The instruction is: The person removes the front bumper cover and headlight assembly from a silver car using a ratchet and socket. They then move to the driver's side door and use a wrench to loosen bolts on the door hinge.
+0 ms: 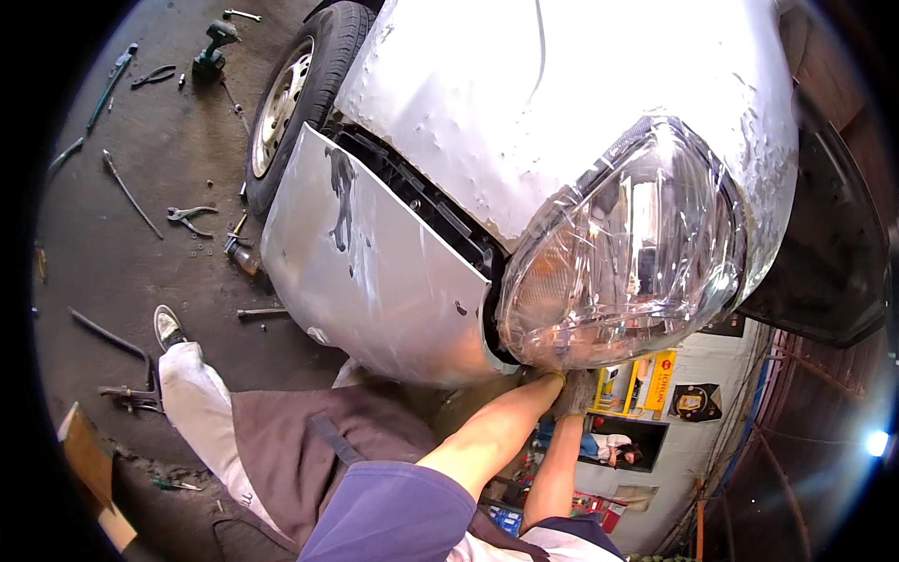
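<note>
Currently, headlight (pixel 637 244): the large clear unit sits at the car's corner, bordered by the pale fender (pixel 487 122) and the silver bumper (pixel 375 272); its long axis slants roughly from lower left to upper right in view.
Left hand (pixel 552 382): mostly hidden at the headlight's lower edge, close by the bumper's end; whether its grip is spread or pinching something, I cannot tell.
Right hand (pixel 573 407): just beside the left and a little lower in view, its outline too unclear to read; I cannot tell how its grip is set either.
Hands to headlight: it lies up and to the right in view from both; the left hand is nearer its rim, the right just behind. Actual contact is hidden.
Bumper seam: a gap showing a black bracket (pixel 449 229) runs between fender and bumper, from near the wheel (pixel 286 98) down to the headlight.
Floor (pixel 94 262): a drill (pixel 215 47) and a pair of pliers (pixel 192 217) lie well apart from the hands.
</note>
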`<action>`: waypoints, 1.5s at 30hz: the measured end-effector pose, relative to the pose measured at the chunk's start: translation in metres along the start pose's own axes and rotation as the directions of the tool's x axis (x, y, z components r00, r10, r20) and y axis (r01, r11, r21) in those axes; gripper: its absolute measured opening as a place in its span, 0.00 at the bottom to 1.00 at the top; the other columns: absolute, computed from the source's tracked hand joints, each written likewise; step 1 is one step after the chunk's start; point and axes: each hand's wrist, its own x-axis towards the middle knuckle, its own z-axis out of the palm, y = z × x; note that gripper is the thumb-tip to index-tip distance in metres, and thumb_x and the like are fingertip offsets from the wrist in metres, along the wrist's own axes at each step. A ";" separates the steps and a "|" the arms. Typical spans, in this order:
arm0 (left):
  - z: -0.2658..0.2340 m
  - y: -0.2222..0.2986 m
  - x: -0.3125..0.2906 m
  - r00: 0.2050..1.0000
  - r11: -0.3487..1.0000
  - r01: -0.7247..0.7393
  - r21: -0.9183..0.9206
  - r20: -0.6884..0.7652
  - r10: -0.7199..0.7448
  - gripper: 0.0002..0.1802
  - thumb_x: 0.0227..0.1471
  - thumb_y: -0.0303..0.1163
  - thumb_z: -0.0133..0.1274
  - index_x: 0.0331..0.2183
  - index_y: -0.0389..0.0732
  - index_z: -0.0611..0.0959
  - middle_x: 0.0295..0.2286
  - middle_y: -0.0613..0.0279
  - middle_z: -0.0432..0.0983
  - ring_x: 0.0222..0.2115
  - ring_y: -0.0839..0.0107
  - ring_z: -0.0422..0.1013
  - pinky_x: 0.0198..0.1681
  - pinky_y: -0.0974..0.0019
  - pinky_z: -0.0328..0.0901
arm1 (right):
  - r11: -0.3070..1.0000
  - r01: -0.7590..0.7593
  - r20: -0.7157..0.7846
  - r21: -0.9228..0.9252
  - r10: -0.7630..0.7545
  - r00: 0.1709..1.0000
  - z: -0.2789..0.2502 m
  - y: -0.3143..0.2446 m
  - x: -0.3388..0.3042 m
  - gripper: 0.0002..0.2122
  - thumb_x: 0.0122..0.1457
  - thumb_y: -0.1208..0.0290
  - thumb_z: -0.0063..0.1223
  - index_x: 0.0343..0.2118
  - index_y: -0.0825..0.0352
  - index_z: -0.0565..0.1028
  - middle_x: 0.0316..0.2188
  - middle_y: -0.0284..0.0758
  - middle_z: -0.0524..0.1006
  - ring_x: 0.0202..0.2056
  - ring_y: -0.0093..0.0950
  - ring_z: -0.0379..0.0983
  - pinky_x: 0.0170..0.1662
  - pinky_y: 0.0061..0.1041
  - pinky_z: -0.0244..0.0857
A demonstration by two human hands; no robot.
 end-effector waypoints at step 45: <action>-0.011 -0.062 0.003 0.934 -0.964 -0.257 0.063 0.271 -0.231 0.30 0.62 0.54 0.43 0.53 0.43 0.80 0.54 0.55 0.76 0.54 0.55 0.71 0.57 0.38 0.60 | 0.912 0.312 -0.322 0.268 -0.220 0.921 -0.030 0.011 -0.037 0.16 0.59 0.64 0.57 0.49 0.63 0.77 0.22 0.29 0.73 0.26 0.25 0.74 0.27 0.28 0.69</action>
